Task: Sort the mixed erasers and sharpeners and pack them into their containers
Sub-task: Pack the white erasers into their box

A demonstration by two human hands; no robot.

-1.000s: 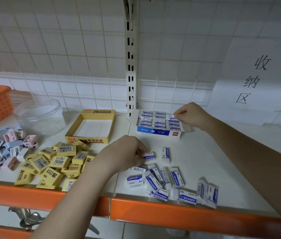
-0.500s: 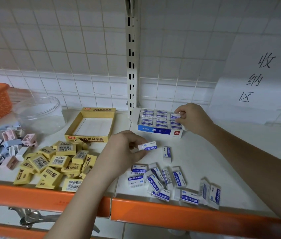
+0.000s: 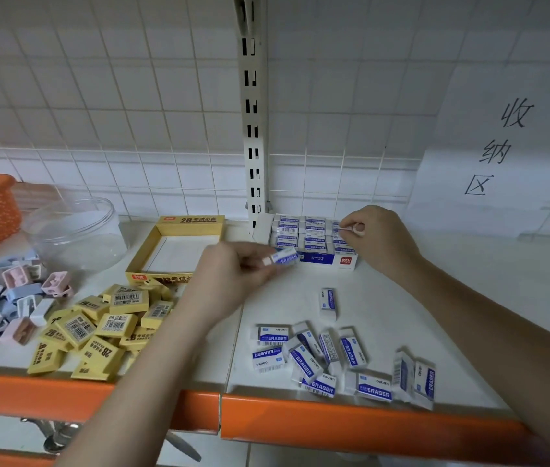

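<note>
Nearest us, along the orange front edge of the shelf (image 3: pixel 351 411), we see a loose scatter of white-and-blue erasers (image 3: pixel 304 360), some flat, some on edge, printed "ERASER"; 1 more eraser (image 3: pixel 328 301) lies alone a little farther back. To the left sits a heap of yellow 2B erasers (image 3: pixel 98 332), barcodes showing, and beyond them at the far left a pile of pastel sharpeners (image 3: pixel 0 305) in blue, pink and white.

Above the middle of the shelf our left hand (image 3: pixel 233 278) pinches a single white-and-blue eraser (image 3: pixel 284 256) at its fingertips, held level and just in front of the blue eraser box (image 3: pixel 329 259) — near it, not yet inside. That box already holds tight rows of the same erasers. Our right hand (image 3: pixel 373 237) rests over its right end, fingers curled, thumb and forefinger nipping an eraser in the box.

Farther left stand the open yellow box (image 3: pixel 142 261), its white floor showing, and a clear plastic tub (image 3: pixel 75 230).
</note>
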